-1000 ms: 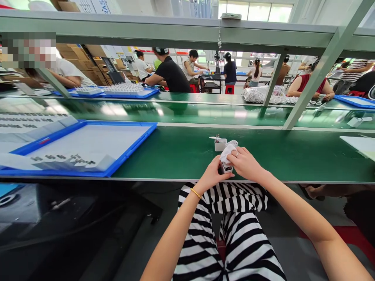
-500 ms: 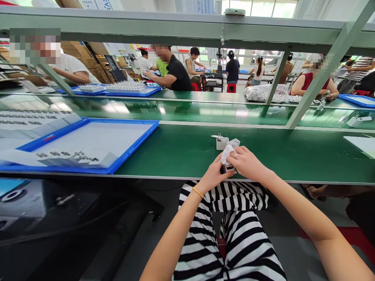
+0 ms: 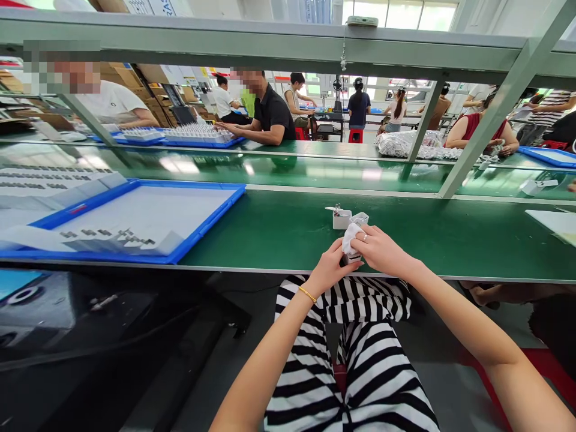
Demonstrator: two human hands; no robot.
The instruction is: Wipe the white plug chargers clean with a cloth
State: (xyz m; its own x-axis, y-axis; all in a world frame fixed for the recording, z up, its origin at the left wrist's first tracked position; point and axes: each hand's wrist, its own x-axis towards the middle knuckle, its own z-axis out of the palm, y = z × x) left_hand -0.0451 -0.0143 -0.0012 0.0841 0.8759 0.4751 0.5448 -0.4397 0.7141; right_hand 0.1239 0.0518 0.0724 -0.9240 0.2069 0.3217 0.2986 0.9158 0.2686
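Moved: white cloth (image 3: 351,239) sits lower over the small white holder (image 3: 353,258);
Hands: left hand (image 3: 330,268) and right hand (image 3: 382,252) both clasping cloth and holder, just over the edge of the green surface (image 3: 270,231);
Progress: cloth not off holder; 2 white cups (image 3: 342,220) stand just beyond;
Hidden: holder's contents, behind cloth and fingers; cannot tell.
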